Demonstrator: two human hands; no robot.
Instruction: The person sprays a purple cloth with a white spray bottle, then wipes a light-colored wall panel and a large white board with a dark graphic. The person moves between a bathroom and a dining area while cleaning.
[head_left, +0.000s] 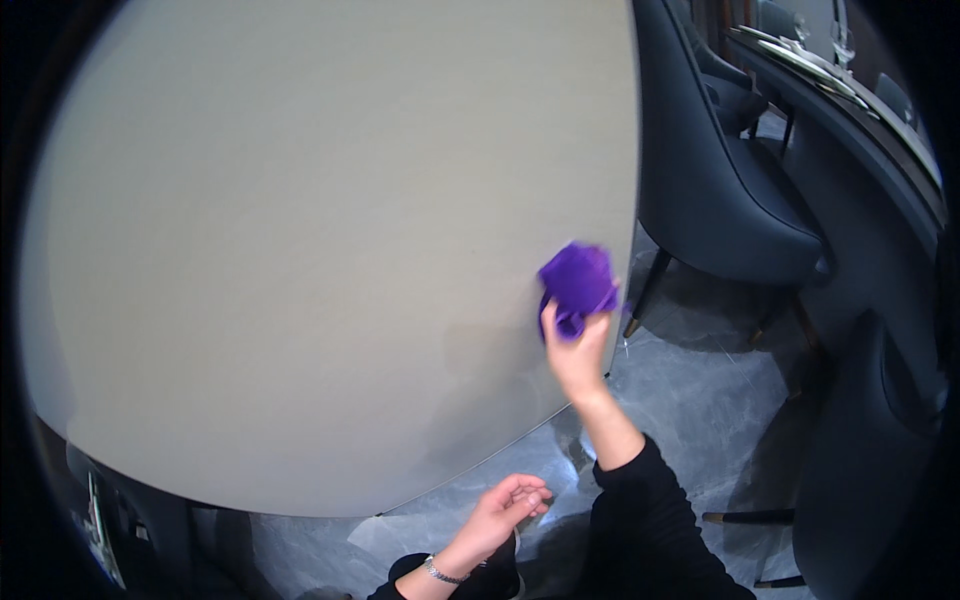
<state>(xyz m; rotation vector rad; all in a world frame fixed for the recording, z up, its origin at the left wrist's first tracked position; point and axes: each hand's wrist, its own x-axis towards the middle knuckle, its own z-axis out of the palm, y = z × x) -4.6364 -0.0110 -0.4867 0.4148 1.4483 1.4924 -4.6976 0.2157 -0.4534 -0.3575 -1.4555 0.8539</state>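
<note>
A folded purple cloth (579, 279) is gripped in my right hand (576, 356), close to the right edge of a large, flat beige panel (315, 247). The cloth looks slightly blurred, and my fingertips are mostly hidden behind it. Whether it presses on the panel is hard to tell. Lower down, my left hand (508, 506) hangs just off the panel's lower edge, above the floor. Its fingers are loosely curled, with nothing held in them. A metal bracelet or watch band (444, 571) circles that wrist.
A dark upholstered chair (720, 172) stands right beside the panel's right edge. Another dark chair (855, 465) is at lower right. Behind them, a table (832, 94) bears plates and stemmed glasses (843, 46). Grey marble-look tile floor (697, 405) shows below.
</note>
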